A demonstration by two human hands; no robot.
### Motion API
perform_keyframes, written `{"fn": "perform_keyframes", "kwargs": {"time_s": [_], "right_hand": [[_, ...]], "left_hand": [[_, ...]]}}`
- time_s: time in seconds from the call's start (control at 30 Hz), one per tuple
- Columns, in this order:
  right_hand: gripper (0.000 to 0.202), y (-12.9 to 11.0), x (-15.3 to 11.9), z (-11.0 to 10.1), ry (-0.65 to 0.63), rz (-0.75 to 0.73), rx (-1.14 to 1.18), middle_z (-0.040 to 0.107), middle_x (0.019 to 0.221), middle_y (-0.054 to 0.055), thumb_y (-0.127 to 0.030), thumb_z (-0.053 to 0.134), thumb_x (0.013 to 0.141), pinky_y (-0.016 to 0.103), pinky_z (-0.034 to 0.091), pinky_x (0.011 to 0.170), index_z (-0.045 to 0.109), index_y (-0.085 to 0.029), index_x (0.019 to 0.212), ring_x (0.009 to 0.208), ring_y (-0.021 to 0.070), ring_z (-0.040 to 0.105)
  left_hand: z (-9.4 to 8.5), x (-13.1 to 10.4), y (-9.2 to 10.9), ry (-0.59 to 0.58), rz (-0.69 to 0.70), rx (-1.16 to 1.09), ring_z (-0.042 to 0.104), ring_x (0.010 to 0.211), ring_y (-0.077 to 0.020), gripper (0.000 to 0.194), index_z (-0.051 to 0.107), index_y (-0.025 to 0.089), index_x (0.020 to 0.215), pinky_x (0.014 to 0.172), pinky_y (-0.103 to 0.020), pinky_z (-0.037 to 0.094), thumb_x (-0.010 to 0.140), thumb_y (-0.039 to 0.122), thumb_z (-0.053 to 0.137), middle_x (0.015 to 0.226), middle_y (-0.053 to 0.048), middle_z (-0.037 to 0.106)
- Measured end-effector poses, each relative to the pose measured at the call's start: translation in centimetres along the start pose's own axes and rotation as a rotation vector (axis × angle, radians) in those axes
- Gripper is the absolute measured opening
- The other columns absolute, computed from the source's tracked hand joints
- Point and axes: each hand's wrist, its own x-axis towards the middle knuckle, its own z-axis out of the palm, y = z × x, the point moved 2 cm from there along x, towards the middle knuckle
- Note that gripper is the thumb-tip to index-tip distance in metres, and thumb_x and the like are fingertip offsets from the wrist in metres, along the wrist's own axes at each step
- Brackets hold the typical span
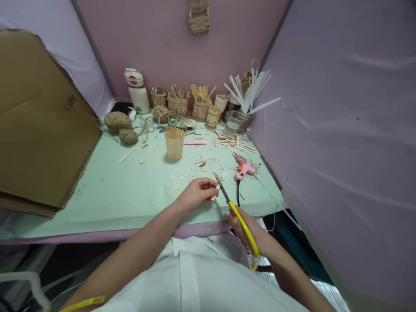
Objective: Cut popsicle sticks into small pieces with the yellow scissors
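Observation:
Near the table's front edge, my left hand (202, 190) pinches a short piece of pale wooden stick (215, 193) between thumb and fingers. My right hand (242, 223) is wrapped round the yellow handles of a pair of scissors (238, 212). The blades point up and away to the left, right beside the wooden piece; whether they touch it I cannot tell. Beyond my hands stands a small cup made of wooden sticks (174, 145), upright, with a jagged rim. Small wood scraps (212, 162) lie scattered between the cup and my hands.
A pink glue gun (244, 170) with a black cord lies at the right. Twine balls (117, 122), a white bottle (139, 97), stick-filled holders (177, 104) and white glue sticks (253, 93) in a container line the back. Large cardboard (42, 121) leans at the left; a pink pen (195, 143) lies mid-table.

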Motion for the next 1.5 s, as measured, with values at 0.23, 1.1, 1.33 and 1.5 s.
{"fn": "perform_keyframes", "kwargs": {"time_s": [0.23, 1.1, 1.33, 1.5], "right_hand": [[0.036, 0.1, -0.4, -0.7, -0.037, 0.033, -0.002, 0.037, 0.060, -0.006, -0.057, 0.045, 0.092, 0.023, 0.028, 0.047, 0.045, -0.022, 0.082, 0.050, 0.0099, 0.028], [0.037, -0.1, 0.0, -2.0, 0.140, -0.030, -0.029, 0.041, 0.066, -0.004, -0.058, 0.050, 0.087, 0.022, 0.034, 0.046, 0.044, -0.022, 0.083, 0.056, 0.0115, 0.037], [0.024, -2.8, 2.2, -2.3, 0.383, -0.141, -0.030, 0.054, 0.069, 0.000, -0.039, 0.062, 0.078, 0.028, 0.036, 0.051, 0.054, -0.019, 0.089, 0.055, 0.0133, 0.042], [0.027, -3.9, 4.3, -2.3, 0.331, -0.305, 0.077, 0.059, 0.073, 0.002, -0.037, 0.064, 0.078, 0.026, 0.032, 0.047, 0.058, -0.018, 0.096, 0.052, 0.0111, 0.039]], "left_hand": [[-0.1, 0.0, 0.1, -0.034, 0.000, 0.045, 0.044, 0.052, -0.0075, 0.017, 0.067, 0.015, 0.074, 0.052, -0.022, 0.031, 0.064, 0.028, 0.070, 0.060, 0.002, 0.057], [-0.7, 0.1, -0.4, -0.042, -0.085, 0.016, 0.050, 0.061, -0.0085, 0.031, 0.073, 0.014, 0.083, 0.060, -0.023, 0.036, 0.061, 0.034, 0.080, 0.068, -0.001, 0.064], [-0.6, -0.1, -0.1, -0.183, -0.152, -0.169, 0.053, 0.061, -0.0074, 0.039, 0.065, 0.015, 0.090, 0.063, -0.021, 0.040, 0.061, 0.033, 0.084, 0.071, 0.000, 0.063], [-0.6, -0.3, -0.2, -0.331, -0.235, -0.357, 0.051, 0.058, -0.0051, 0.036, 0.061, 0.015, 0.089, 0.059, -0.019, 0.039, 0.064, 0.028, 0.084, 0.070, 0.001, 0.059]]}}
